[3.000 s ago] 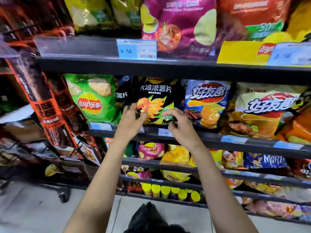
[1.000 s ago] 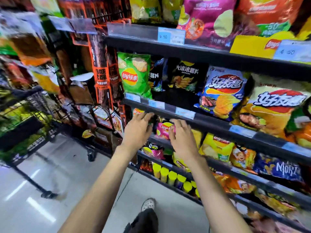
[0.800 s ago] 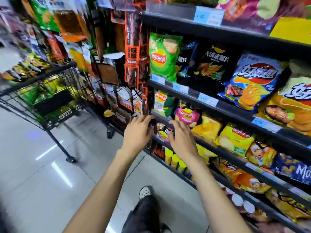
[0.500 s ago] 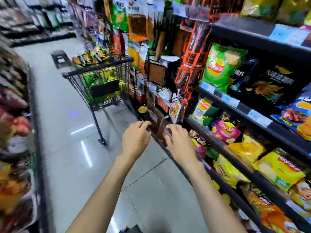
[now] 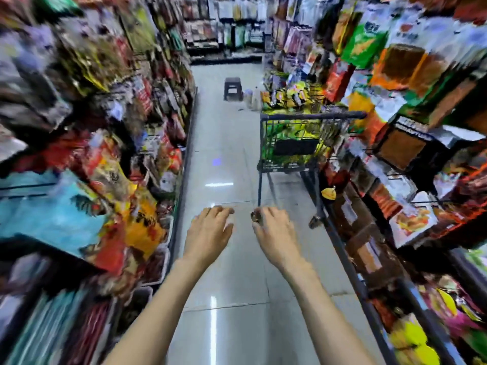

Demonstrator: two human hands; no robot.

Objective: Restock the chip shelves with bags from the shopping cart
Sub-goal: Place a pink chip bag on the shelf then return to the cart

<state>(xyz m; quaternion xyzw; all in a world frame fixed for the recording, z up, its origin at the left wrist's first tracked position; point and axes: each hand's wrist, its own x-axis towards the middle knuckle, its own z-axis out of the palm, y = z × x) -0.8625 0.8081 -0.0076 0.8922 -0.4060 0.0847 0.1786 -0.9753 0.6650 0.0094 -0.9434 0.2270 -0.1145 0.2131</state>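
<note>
The dark wire shopping cart (image 5: 308, 118) stands ahead in the aisle, against the right-hand shelves, with yellow and green chip bags (image 5: 292, 130) inside it. My left hand (image 5: 209, 231) and my right hand (image 5: 272, 233) are stretched out in front of me over the floor, fingers relaxed, holding nothing. Both hands are well short of the cart. The chip shelves (image 5: 411, 335) run along the right edge, blurred, with yellow bags low down.
A tiled aisle floor (image 5: 224, 159) runs ahead between packed snack racks on the left (image 5: 92, 167) and right. A dark plastic stool (image 5: 233, 88) stands further down the aisle, with bottles beside it. Hanging snack packs (image 5: 411, 143) jut out on the right.
My view has swung left, away from the chip shelf and down the aisle toward the cart. Both hands came off the black chip bag on the shelf and now hover empty.
</note>
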